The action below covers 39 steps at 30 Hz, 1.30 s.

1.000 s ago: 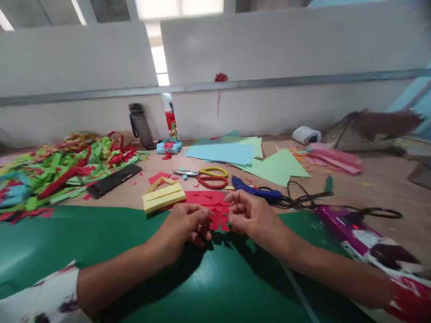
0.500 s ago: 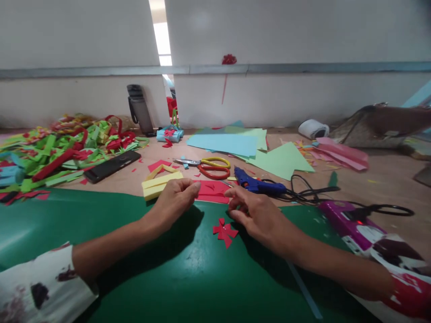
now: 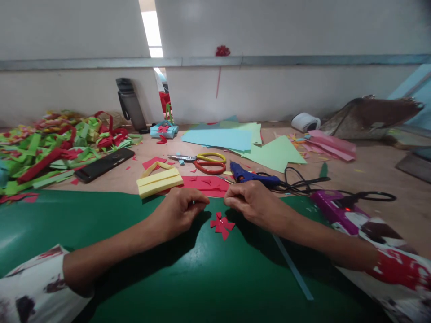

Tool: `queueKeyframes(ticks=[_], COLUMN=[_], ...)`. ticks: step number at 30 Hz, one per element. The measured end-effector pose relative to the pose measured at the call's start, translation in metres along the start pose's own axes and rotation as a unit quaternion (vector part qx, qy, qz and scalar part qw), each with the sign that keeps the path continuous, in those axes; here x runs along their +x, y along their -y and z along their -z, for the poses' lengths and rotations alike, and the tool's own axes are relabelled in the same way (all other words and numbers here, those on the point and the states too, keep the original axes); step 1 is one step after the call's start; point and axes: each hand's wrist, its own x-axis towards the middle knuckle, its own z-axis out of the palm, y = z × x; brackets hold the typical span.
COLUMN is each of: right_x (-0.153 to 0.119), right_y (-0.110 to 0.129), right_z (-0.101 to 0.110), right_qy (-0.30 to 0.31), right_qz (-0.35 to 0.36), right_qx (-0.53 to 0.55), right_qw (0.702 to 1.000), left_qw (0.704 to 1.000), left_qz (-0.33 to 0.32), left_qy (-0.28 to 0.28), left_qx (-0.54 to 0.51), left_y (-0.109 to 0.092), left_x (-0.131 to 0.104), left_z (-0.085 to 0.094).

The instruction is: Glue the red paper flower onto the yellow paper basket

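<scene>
My left hand (image 3: 183,210) and my right hand (image 3: 251,202) rest on a large dark green sheet (image 3: 202,282), fingertips pinched shut and a short gap apart. Nothing shows between the fingers of either hand. A small red paper bow (image 3: 221,224) lies flat on the green sheet just below that gap, touched by neither hand. A red paper sheet (image 3: 202,183) lies just beyond the fingertips. A folded yellow paper stack (image 3: 159,181) sits left of it.
Scissors with yellow and red handles (image 3: 207,163), a blue glue gun (image 3: 252,177) with black cord, and a purple device (image 3: 332,207) lie behind and right. A black phone (image 3: 104,163), a paper-strip pile (image 3: 50,143), a dark bottle (image 3: 129,105) and pale blue and green sheets (image 3: 218,138) lie farther back.
The red bow was held between both hands a second ago; it now lies on the green sheet. Both hands let go, spread, then drew together again above it with fingers pinched.
</scene>
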Motion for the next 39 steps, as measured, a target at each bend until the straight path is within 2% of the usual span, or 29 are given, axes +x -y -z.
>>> queueKeyframes(ticks=[2,5,8,16,19,21,24,27,30,35,39], right_x=[0.002,0.006,0.01,0.008,0.003,0.0,-0.005,-0.008,-0.01,-0.007,-0.007], right_y=[0.002,0.004,0.006,0.01,0.008,0.007,0.007,0.009,0.009,-0.001,-0.004], right_z=[-0.002,-0.004,-0.006,-0.01,-0.013,-0.015,-0.017,-0.018,-0.018,-0.017,-0.015], right_qy=[0.023,0.061,0.08,0.086,0.069,0.055,0.028,-0.011,-0.025,-0.118,-0.132], right_qz=[-0.017,-0.035,-0.04,-0.033,0.03,0.122,0.288,0.395,0.429,0.426,0.431], right_qx=[-0.002,-0.001,-0.01,-0.083,-0.165,-0.242,-0.331,-0.383,-0.4,-0.389,-0.393], right_qw=[1.0,0.998,0.996,0.992,0.983,0.961,0.898,0.835,0.809,0.808,0.801], left_qw=[0.996,0.988,0.979,0.971,0.969,0.969,0.97,0.974,0.977,0.971,0.962], left_qz=[-0.063,-0.105,-0.116,-0.126,-0.121,-0.121,-0.124,-0.117,-0.108,-0.109,-0.117], left_qy=[0.012,0.045,0.074,0.074,0.086,0.087,0.083,0.072,0.058,0.083,0.092], left_qx=[0.054,0.107,0.148,0.189,0.196,0.195,0.191,0.183,0.172,0.196,0.227], left_y=[0.002,0.004,0.006,0.006,0.004,0.002,0.002,0.002,0.002,0.004,0.005], left_x=[-0.007,-0.016,-0.02,-0.024,-0.024,-0.024,-0.022,-0.02,-0.019,-0.017,-0.014], left_z=[-0.003,-0.005,-0.006,-0.009,-0.009,-0.008,-0.009,-0.01,-0.011,-0.011,-0.011])
